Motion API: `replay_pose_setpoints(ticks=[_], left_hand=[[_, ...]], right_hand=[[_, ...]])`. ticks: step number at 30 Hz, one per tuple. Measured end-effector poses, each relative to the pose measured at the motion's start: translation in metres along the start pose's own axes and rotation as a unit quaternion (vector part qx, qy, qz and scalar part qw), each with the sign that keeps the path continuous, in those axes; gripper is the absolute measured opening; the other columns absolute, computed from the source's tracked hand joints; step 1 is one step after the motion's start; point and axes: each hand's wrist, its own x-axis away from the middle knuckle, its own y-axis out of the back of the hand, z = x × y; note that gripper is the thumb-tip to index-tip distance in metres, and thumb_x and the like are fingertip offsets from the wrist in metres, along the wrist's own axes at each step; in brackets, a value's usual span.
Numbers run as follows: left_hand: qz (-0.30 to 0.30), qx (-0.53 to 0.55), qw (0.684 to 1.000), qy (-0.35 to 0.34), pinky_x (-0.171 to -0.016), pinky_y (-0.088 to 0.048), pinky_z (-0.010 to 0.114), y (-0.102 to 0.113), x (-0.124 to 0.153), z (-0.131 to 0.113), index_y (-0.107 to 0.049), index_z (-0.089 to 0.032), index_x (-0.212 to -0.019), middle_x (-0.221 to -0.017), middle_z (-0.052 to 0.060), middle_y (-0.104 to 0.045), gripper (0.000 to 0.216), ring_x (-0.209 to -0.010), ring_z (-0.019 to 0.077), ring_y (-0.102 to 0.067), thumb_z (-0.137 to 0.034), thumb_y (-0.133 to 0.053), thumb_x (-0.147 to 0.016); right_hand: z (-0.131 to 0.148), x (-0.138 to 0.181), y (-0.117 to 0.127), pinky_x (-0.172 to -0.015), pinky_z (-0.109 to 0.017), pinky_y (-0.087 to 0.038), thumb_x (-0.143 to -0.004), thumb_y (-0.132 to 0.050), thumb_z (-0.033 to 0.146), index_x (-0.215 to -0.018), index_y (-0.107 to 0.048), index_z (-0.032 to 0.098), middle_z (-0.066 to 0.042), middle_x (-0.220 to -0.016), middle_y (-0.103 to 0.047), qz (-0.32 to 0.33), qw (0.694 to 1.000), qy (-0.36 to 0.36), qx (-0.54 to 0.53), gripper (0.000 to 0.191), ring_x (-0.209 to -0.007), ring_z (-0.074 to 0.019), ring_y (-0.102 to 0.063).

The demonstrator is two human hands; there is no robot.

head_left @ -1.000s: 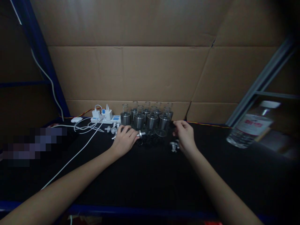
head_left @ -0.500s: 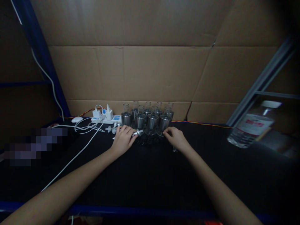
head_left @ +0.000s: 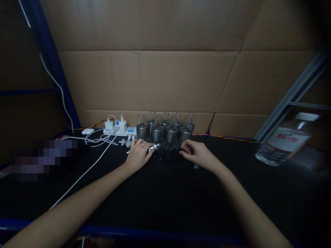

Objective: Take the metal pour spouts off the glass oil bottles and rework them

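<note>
My left hand (head_left: pixel 138 153) is closed round a silver flanged spout-like piece (head_left: pixel 154 147) that sticks out past the thumb, pointing right. More pale spout-like pieces (head_left: pixel 127 142) lie just beyond this hand. My right hand (head_left: pixel 195 153) is curled, thumb and fingers drawn together at the right end of a scatter of small black parts (head_left: pixel 164 155); what they hold, if anything, is too dark to make out. A small shiny piece (head_left: pixel 196 166) lies below the right wrist. Behind both hands stand several clear glass bottles (head_left: pixel 171 133) with metal sleeves, upright in close rows.
A white power strip (head_left: pixel 131 131) with plugged-in chargers and looping white cables (head_left: pixel 99 155) sits left of the bottles. On the right stands a large clear plastic bottle (head_left: pixel 286 141) with a white cap. A cardboard wall (head_left: pixel 178 81) closes off the back of the black table (head_left: pixel 160 199).
My right hand has shifted from beside the front right bottle's base to the small black parts. The left hand still grips the silver piece. The whole view has slid slightly.
</note>
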Motion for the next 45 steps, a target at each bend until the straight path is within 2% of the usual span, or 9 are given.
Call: replay_pose_setpoints(ticks=[6,10,17,20,23,27,29,36,45], left_hand=[[0.002,0.003,1.0,0.008,-0.079,-0.029,0.038,-0.001,0.001,0.002,-0.055,-0.019,-0.087,-0.078,0.002,-0.061,0.016,-0.08,0.0186,-0.048,-0.029,-0.046,-0.079],[0.002,0.011,1.0,0.021,-0.079,-0.029,0.038,0.0,0.001,-0.001,-0.051,-0.019,-0.087,-0.08,0.001,-0.06,0.015,-0.08,0.0181,-0.049,-0.03,-0.048,-0.077],[0.003,-0.012,0.999,0.031,-0.08,-0.029,0.037,0.008,-0.003,-0.001,-0.044,-0.018,-0.1,-0.08,0.002,-0.06,0.023,-0.081,0.0187,-0.05,-0.028,-0.045,-0.078],[-0.006,-0.052,0.998,0.047,-0.081,-0.029,0.037,0.016,-0.005,0.009,-0.043,-0.019,-0.106,-0.082,0.003,-0.06,0.027,-0.082,0.0192,-0.051,-0.026,-0.041,-0.079],[-0.037,-0.101,0.989,0.1,-0.081,-0.028,0.037,0.025,-0.007,0.024,-0.045,-0.019,-0.105,-0.081,0.004,-0.061,0.028,-0.082,0.0205,-0.052,-0.027,-0.04,-0.079],[-0.041,-0.17,0.972,0.158,-0.076,-0.03,0.037,0.034,-0.008,0.044,-0.047,-0.017,-0.105,-0.081,0.006,-0.062,0.029,-0.082,0.0235,-0.053,-0.028,-0.037,-0.079],[-0.018,-0.2,0.965,0.168,-0.074,-0.031,0.037,0.034,-0.008,0.05,-0.047,-0.016,-0.105,-0.082,0.008,-0.062,0.03,-0.082,0.0251,-0.053,-0.029,-0.037,-0.079],[0.054,-0.259,0.955,0.132,-0.071,-0.029,0.04,0.029,-0.005,0.05,-0.047,-0.012,-0.106,-0.082,0.012,-0.063,0.032,-0.084,0.03,-0.052,-0.027,-0.038,-0.079],[0.033,-0.255,0.958,0.13,-0.071,-0.029,0.04,0.03,-0.006,0.048,-0.053,-0.013,-0.093,-0.085,0.012,-0.061,0.032,-0.083,0.0291,-0.051,-0.036,-0.034,-0.082]], right_hand=[[-0.005,0.003,0.001,-0.045,-0.02,-0.031,-0.063,-0.057,0.026,-0.061,-0.053,0.019,0.004,-0.053,-0.049,0.125,0.992,0.013,0.031,0.009,-0.047,-0.0088,-0.044],[-0.009,0.003,-0.004,-0.049,-0.021,-0.032,-0.062,-0.058,0.023,-0.063,-0.054,0.019,0.003,-0.058,-0.049,0.156,0.985,0.049,0.06,0.006,-0.052,-0.0093,-0.044],[-0.008,0.002,-0.005,-0.053,-0.022,-0.035,-0.067,-0.053,0.023,-0.067,-0.055,0.018,0.0,-0.066,-0.051,0.114,0.989,0.065,0.061,0.005,-0.057,-0.0106,-0.046],[-0.004,0.001,-0.001,-0.053,-0.022,-0.035,-0.074,-0.045,0.025,-0.067,-0.055,0.017,-0.001,-0.064,-0.051,0.062,0.994,0.051,0.071,0.014,-0.056,-0.0108,-0.047],[-0.004,0.0,0.002,-0.055,-0.023,-0.035,-0.077,-0.041,0.026,-0.069,-0.055,0.017,-0.002,-0.064,-0.053,0.021,0.994,0.043,0.097,0.018,-0.059,-0.0118,-0.049],[-0.008,0.0,0.003,-0.056,-0.023,-0.035,-0.079,-0.037,0.03,-0.072,-0.055,0.018,-0.002,-0.066,-0.056,-0.014,0.99,-0.004,0.141,0.022,-0.061,-0.0128,-0.051],[-0.011,0.0,0.004,-0.056,-0.023,-0.035,-0.079,-0.037,0.032,-0.07,-0.054,0.019,-0.002,-0.067,-0.057,-0.024,0.984,-0.043,0.171,0.023,-0.062,-0.0136,-0.052],[-0.02,0.001,0.005,-0.053,-0.024,-0.033,-0.077,-0.037,0.037,-0.066,-0.054,0.019,-0.005,-0.07,-0.06,0.018,0.955,-0.162,0.247,0.028,-0.066,-0.0167,-0.056],[-0.027,0.0,0.011,-0.051,-0.024,-0.034,-0.077,-0.034,0.038,-0.077,-0.058,0.02,-0.007,-0.08,-0.061,0.032,0.934,-0.24,0.264,0.03,-0.069,-0.0177,-0.056]])
